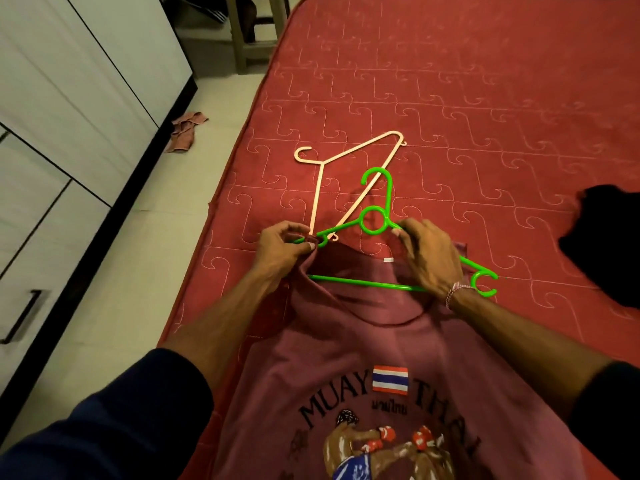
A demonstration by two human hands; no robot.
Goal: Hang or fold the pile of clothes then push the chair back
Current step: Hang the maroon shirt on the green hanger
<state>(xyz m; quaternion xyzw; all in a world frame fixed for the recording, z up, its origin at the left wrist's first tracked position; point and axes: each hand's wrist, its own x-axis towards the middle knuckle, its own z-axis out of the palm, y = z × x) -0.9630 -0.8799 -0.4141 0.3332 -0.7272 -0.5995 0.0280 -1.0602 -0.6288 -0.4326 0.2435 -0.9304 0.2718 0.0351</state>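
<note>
A maroon sleeveless shirt point(349, 362) with a boxing print lies face up on the red mattress point(450, 116). A green hanger point(375, 221) sits partly inside its neck opening, hook pointing away from me. My left hand point(280, 249) pinches the shirt's left shoulder strap over the hanger's left end. My right hand point(427, 258) grips the right strap and the hanger's right arm, whose end sticks out past my wrist. A pale pink hanger point(320, 188) lies on the mattress just beyond, partly under the green one.
A black garment point(602, 244) lies at the mattress's right edge. White wardrobe doors point(69, 109) line the left, with a narrow floor strip between. A pinkish cloth point(187, 129) lies on the floor. Chair legs point(247, 32) stand at the top, beyond the bed.
</note>
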